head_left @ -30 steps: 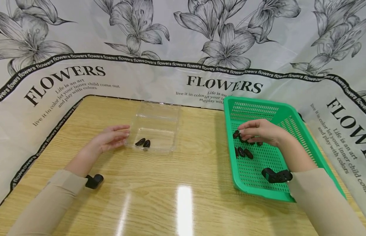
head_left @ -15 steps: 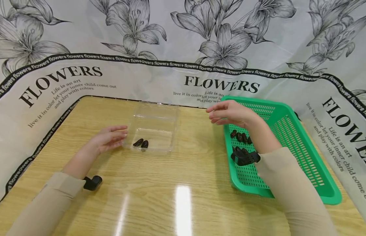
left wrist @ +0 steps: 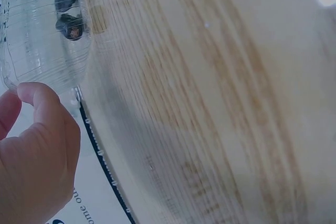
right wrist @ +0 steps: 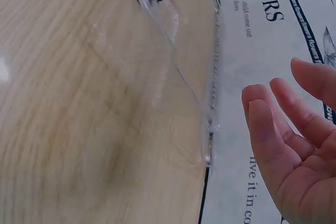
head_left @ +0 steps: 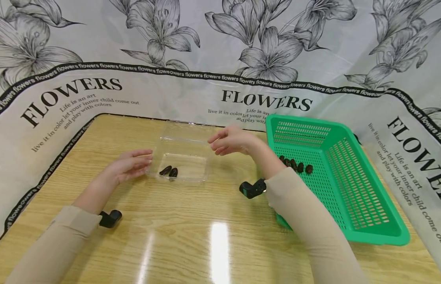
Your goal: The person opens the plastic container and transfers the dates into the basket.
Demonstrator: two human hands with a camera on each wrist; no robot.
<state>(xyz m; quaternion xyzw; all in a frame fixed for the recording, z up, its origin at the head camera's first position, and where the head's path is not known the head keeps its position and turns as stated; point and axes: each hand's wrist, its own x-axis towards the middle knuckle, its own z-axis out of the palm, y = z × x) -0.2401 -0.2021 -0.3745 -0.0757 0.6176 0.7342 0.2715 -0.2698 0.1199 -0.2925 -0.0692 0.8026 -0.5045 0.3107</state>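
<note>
A clear plastic container stands on the wooden table with two dark oval pieces in it. My left hand lies flat beside it, straight fingers touching its left wall; the left wrist view shows the same hand by the container. My right hand hovers over the container's right rim, fingers loosely bent. In the right wrist view the right hand shows relaxed fingers with nothing on them; thumb and forefinger are hidden. A green basket at the right holds several dark pieces.
A white cloth printed with flowers and lettering walls the table at the back and both sides. Black wrist cameras sit on my left sleeve and right sleeve. My right forearm crosses the basket's near left corner.
My right hand has left the dark pieces in the basket and travelled left to the container's right rim. The left hand has stayed at the container's left wall.
</note>
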